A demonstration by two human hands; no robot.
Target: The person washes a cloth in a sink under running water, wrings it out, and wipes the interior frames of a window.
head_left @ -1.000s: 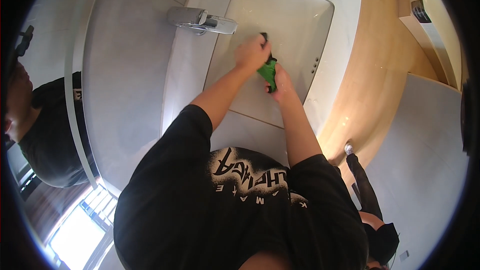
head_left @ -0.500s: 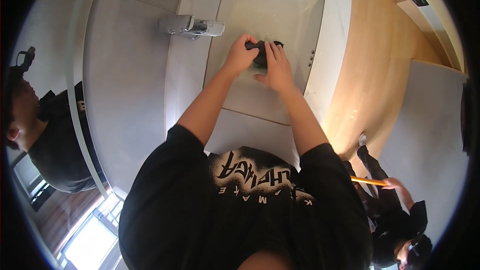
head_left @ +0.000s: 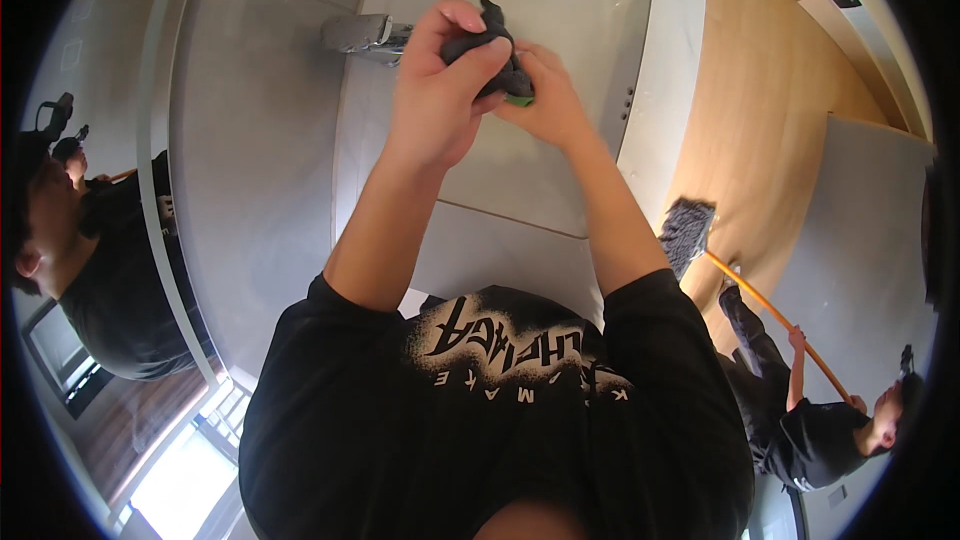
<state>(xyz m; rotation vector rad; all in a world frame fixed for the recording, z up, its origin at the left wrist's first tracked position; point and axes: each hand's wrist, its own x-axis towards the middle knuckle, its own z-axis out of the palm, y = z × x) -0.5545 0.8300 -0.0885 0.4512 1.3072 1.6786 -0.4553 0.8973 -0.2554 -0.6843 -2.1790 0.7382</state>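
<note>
A dark grey bunched cloth (head_left: 513,81) with a green patch at its lower edge is held up over the sink (head_left: 585,25). Curled round its upper left part, my left hand (head_left: 440,75) is closed with the thumb across the folds. From the other side my right hand (head_left: 548,98) grips the lower right of the bundle, its fingers partly hidden behind it. One twisted end of the cloth sticks up above my left hand. Just left of the hands is the metal faucet (head_left: 358,34), partly covered by my left hand.
A pale countertop (head_left: 668,50) frames the basin, and a grey surface (head_left: 265,140) runs along the left beside a mirror with reflections. At the right, another person (head_left: 825,445) holds an orange-handled mop (head_left: 687,230) on the wooden floor (head_left: 765,100).
Both hands have raised the cloth from the basin and moved it up and slightly left toward the faucet. The other person's mop head has come into view at the right.
</note>
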